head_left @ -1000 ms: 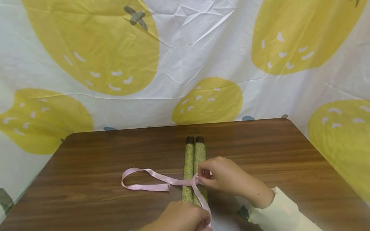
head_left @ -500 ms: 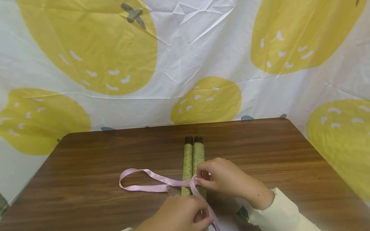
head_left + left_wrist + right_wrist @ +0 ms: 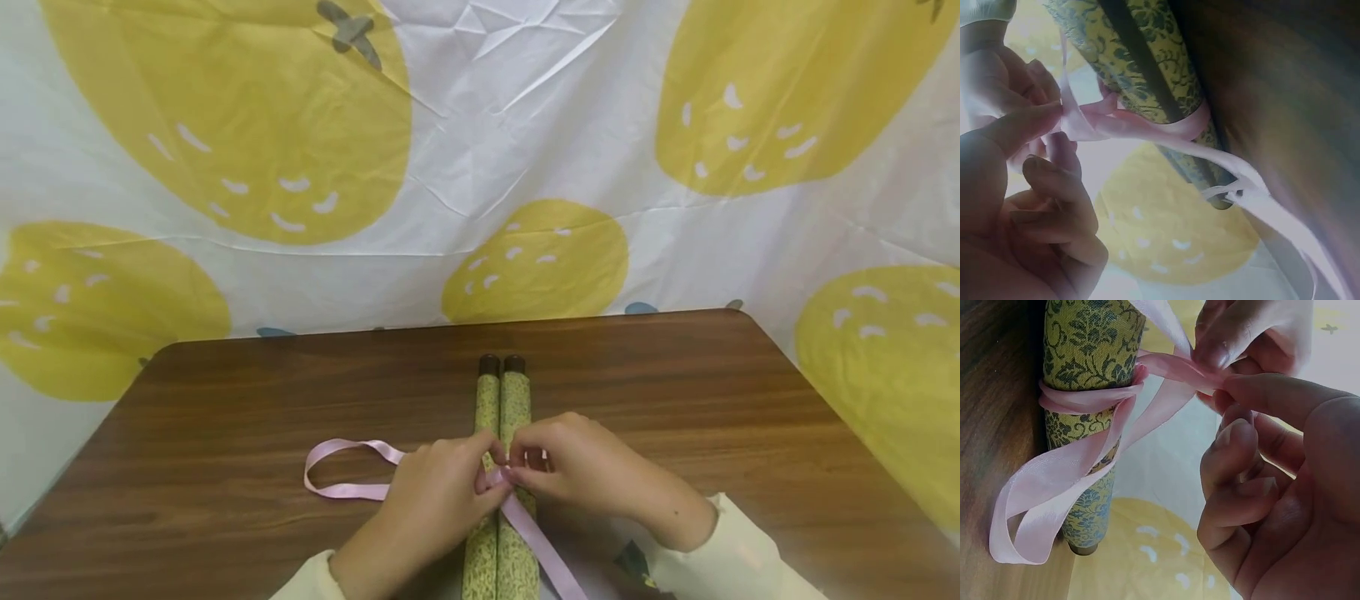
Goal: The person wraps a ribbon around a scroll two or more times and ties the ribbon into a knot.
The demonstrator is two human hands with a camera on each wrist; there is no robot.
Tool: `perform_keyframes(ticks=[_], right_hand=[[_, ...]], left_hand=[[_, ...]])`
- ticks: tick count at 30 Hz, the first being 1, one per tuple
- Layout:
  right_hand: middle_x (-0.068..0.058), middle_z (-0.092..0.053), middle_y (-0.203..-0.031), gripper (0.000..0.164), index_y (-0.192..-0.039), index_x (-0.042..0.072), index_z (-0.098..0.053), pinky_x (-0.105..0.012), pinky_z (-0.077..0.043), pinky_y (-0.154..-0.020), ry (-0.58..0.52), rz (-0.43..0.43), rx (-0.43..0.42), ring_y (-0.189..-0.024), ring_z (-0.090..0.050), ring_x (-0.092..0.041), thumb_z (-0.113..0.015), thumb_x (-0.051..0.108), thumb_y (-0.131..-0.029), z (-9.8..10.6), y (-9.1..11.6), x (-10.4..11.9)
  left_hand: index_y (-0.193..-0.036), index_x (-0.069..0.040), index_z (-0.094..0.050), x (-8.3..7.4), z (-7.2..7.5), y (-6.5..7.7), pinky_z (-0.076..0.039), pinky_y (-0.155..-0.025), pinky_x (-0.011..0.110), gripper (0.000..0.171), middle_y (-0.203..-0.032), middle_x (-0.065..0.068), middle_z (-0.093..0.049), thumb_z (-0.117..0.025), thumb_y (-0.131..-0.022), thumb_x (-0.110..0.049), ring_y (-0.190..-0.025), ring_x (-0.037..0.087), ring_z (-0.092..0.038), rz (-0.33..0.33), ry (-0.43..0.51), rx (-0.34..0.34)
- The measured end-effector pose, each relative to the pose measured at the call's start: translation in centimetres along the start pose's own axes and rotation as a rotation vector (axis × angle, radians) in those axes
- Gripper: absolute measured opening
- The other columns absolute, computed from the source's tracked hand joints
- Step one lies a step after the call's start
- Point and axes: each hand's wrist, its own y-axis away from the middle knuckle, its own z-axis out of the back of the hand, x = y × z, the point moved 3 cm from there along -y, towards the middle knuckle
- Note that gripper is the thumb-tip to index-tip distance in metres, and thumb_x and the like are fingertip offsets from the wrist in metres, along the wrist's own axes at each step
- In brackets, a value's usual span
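Two rolled scrolls (image 3: 516, 404), covered in yellow-green brocade with dark floral patterning and dark end knobs, lie side by side on the table. A pink satin ribbon (image 3: 1085, 400) wraps around them, and one length forms a loop on the wood to the left. Above the scrolls, my left hand (image 3: 442, 483) pinches the ribbon between thumb and fingertips. My right hand (image 3: 585, 462) pinches it too, fingertips right against the left ones. From between the hands, a ribbon tail (image 3: 543, 546) runs down toward the near edge. The left hand covers part of the loop.
The brown wood-grain table (image 3: 262, 400) has rounded far corners. Behind and beside it hangs a white cloth (image 3: 465, 142) printed with large yellow fruit. A dark green patch (image 3: 633, 558) shows beside the right sleeve.
My left hand has moved up from the near end of the scrolls to meet the right hand at the ribbon crossing. The near ribbon tail now hangs free. The right hand has barely moved.
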Motion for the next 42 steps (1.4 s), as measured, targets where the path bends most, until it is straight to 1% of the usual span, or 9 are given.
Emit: perform_keyframes(ticks=[3, 10, 16, 23, 26, 30, 34, 37, 42], right_hand=[[0.012, -0.059, -0.063, 0.007, -0.077, 0.021, -0.067, -0.017, -0.045, -0.049, -0.025, 0.000, -0.001, -0.054, -0.050, 0.000, -0.068, 0.020, -0.084, 0.0, -0.1, 0.1], [0.013, -0.058, -0.063, 0.008, -0.076, 0.023, -0.066, -0.018, -0.046, -0.049, -0.030, -0.007, -0.013, -0.055, -0.051, 0.000, -0.068, 0.021, -0.084, 0.3, 0.1, 0.1], [0.016, -0.052, -0.057, 0.017, -0.070, 0.028, -0.058, -0.019, -0.042, -0.043, 0.048, -0.083, 0.012, -0.049, -0.046, 0.000, -0.068, 0.030, -0.083, 0.7, 1.5, -0.2], [0.018, -0.050, -0.058, 0.029, -0.064, 0.029, -0.052, -0.020, -0.036, -0.042, 0.176, -0.082, 0.115, -0.049, -0.042, 0.001, -0.064, 0.049, -0.082, -1.6, 2.8, 0.8], [0.017, -0.051, -0.060, 0.026, -0.066, 0.028, -0.054, -0.020, -0.037, -0.043, 0.202, -0.072, 0.122, -0.050, -0.043, 0.001, -0.065, 0.046, -0.082, -2.2, 3.0, 1.1], [0.016, -0.053, -0.063, 0.015, -0.071, 0.025, -0.060, -0.021, -0.041, -0.045, 0.224, -0.028, 0.096, -0.051, -0.044, 0.002, -0.065, 0.031, -0.084, -2.6, 3.4, 1.3], [0.016, -0.053, -0.061, 0.014, -0.069, 0.023, -0.059, -0.021, -0.041, -0.044, 0.259, 0.012, 0.062, -0.049, -0.042, 0.001, -0.066, 0.023, -0.081, -2.6, 4.1, 1.1], [0.016, -0.049, -0.058, 0.017, -0.065, 0.023, -0.056, -0.019, -0.039, -0.042, 0.266, 0.011, 0.061, -0.047, -0.039, 0.001, -0.067, 0.020, -0.077, -2.4, 4.7, 0.8], [0.017, -0.043, -0.053, 0.025, -0.057, 0.025, -0.049, -0.019, -0.034, -0.040, 0.282, -0.051, 0.085, -0.046, -0.036, 0.000, -0.069, 0.019, -0.071, -1.9, 6.0, -0.4]], left_hand=[[-0.084, -0.023, -0.066, 0.1, 0.0, 0.0, -0.034, -0.038, 0.021, 0.013, -0.054, -0.016, -0.051, -0.070, -0.078, -0.034, -0.044, 0.003, -0.043, -0.002, 0.020, -0.010], [-0.076, -0.025, -0.067, 0.0, 0.0, -0.3, -0.036, -0.039, 0.021, 0.005, -0.055, -0.017, -0.053, -0.070, -0.077, -0.028, -0.046, 0.000, -0.044, -0.028, 0.033, -0.039], [-0.074, -0.026, -0.066, -0.2, -0.2, -0.3, -0.034, -0.039, 0.020, 0.005, -0.055, -0.017, -0.050, -0.070, -0.077, -0.024, -0.045, 0.000, -0.042, -0.031, 0.053, -0.030], [-0.074, -0.025, -0.066, 0.0, -0.1, -0.3, -0.034, -0.038, 0.020, 0.005, -0.056, -0.016, -0.051, -0.070, -0.076, -0.025, -0.045, 0.001, -0.042, -0.013, 0.050, -0.027], [-0.074, -0.026, -0.066, 0.1, -0.1, -0.3, -0.035, -0.039, 0.020, 0.005, -0.057, -0.016, -0.052, -0.070, -0.076, -0.025, -0.046, 0.001, -0.043, -0.006, 0.057, -0.022], [-0.075, -0.025, -0.066, 0.3, 0.0, -0.2, -0.035, -0.040, 0.020, 0.005, -0.057, -0.016, -0.052, -0.071, -0.076, -0.026, -0.046, 0.001, -0.043, -0.009, 0.060, -0.024], [-0.076, -0.025, -0.067, 0.5, 0.1, -0.2, -0.035, -0.040, 0.020, 0.006, -0.057, -0.016, -0.052, -0.071, -0.077, -0.029, -0.046, 0.001, -0.042, -0.009, 0.054, -0.035], [-0.076, -0.025, -0.067, 0.7, 0.2, -0.2, -0.035, -0.040, 0.020, 0.006, -0.057, -0.016, -0.052, -0.071, -0.077, -0.030, -0.046, 0.001, -0.042, 0.004, 0.050, -0.035], [-0.075, -0.025, -0.066, 1.2, 0.4, -0.1, -0.034, -0.039, 0.021, 0.008, -0.057, -0.015, -0.051, -0.072, -0.076, -0.030, -0.045, 0.003, -0.043, 0.028, 0.039, -0.032]])
